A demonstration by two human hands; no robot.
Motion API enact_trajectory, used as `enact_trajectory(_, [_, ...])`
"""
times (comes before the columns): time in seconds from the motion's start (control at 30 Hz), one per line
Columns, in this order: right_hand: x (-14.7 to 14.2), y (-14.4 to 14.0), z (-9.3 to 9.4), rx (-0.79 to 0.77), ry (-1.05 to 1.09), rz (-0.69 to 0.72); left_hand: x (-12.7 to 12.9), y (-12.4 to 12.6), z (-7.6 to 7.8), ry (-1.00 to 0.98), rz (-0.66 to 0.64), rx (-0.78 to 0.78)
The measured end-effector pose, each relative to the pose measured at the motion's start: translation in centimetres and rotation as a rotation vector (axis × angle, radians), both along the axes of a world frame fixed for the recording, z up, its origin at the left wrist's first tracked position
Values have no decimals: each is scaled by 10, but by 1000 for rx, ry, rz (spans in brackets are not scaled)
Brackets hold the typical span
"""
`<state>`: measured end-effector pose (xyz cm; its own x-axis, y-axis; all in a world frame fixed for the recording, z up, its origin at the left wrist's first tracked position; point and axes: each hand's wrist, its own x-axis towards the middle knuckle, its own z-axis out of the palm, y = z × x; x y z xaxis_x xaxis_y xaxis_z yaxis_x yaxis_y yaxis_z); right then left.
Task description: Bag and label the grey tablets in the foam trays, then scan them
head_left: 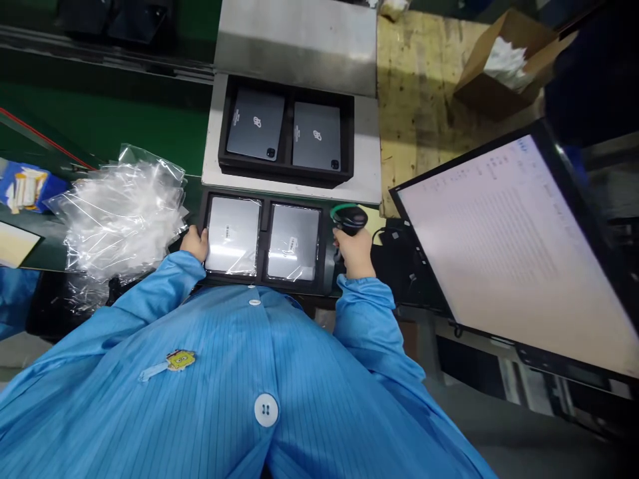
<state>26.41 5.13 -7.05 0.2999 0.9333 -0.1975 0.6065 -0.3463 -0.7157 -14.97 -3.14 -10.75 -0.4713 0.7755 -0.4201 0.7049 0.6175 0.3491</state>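
A worker in a blue striped coat grips a black handheld scanner (pixel 349 219) in the right hand (pixel 355 253), fingers wrapped around its handle, just beside the near black tray (pixel 263 203). The left hand (pixel 196 243) rests on the tray's left edge, apparently clasping it. Two bagged tablets (pixel 233 234) lie in its compartments. A second tray (pixel 286 90) sits beyond; plastic bags (pixel 122 216) are heaped left, a monitor (pixel 519 246) right.

A black tray (pixel 263 199) holds two bagged grey tablets (pixel 233 234) side by side; black scanner (pixel 349 218) at its right edge.
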Motion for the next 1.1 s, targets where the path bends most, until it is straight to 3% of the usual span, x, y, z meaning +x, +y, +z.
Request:
enact_trajectory(0.1, [-66, -1, 42, 37, -188, 473, -3, 0, -5, -26, -32, 25])
enact_trajectory(0.2, [-142, -6, 64, -97, -412, 981, -5, 0, -10, -65, -50, 50])
enact_trajectory(0.27, [-179, -6, 65, -182, -557, 1145, -6, -1, -13, -92, -52, 66])
enact_trajectory(0.33, [-200, -3, 60, -230, -645, 1183, -7, -2, -14, -116, -51, 72])
enact_trajectory(0.5, [-207, 4, 48, -280, -676, 1131, -8, -2, -15, -165, -58, 66])
enact_trajectory(0.8, [-204, 2, 41, -251, -608, 1111, -8, -1, -14, -175, -52, 69])
enact_trajectory(0.87, [-183, 5, 39, -212, -530, 956, -7, -1, -12, -178, -41, 64])
enact_trajectory(0.97, [-123, 11, 34, -124, -414, 498, -8, 1, -9, -169, -44, 53])
enact_trajectory(1.03, [-73, 9, 29, -152, -401, 171, -8, 3, -8, -152, -50, 37])
enact_trajectory(1.1, [-27, -1, 22, -243, -421, -44, -9, 5, -6, -118, -50, 19])
